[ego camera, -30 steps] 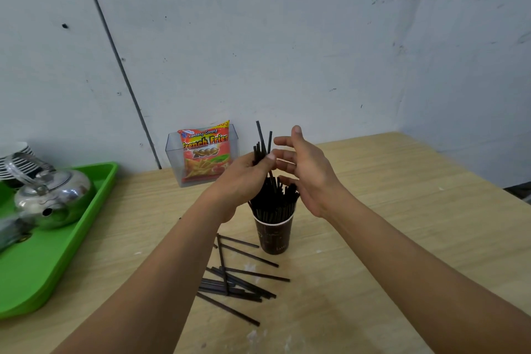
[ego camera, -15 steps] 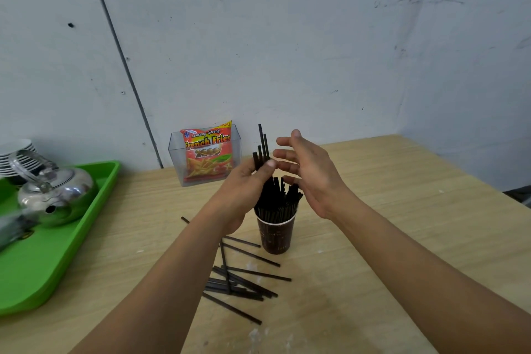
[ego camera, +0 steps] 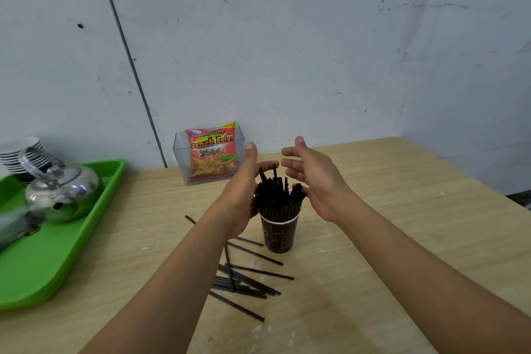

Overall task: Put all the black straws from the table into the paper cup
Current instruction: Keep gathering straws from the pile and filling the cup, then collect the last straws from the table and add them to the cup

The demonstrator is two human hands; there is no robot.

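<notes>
the paper cup (ego camera: 278,234), stuffed with black straws (ego camera: 277,197), stands in the middle of the table (ego camera: 402,210). the left hand (ego camera: 241,190) and right hand (ego camera: 314,181) are held open, empty, flanking the bundle. a fresh pick-up is judged due: loose straws (ego camera: 247,282) toward the near edge must be gathered.

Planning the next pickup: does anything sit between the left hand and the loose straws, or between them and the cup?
Nothing visible does. The loose straws lie on the table in front of the paper cup, below the open left hand. Only the standing straws crowd the cup's mouth.
</notes>
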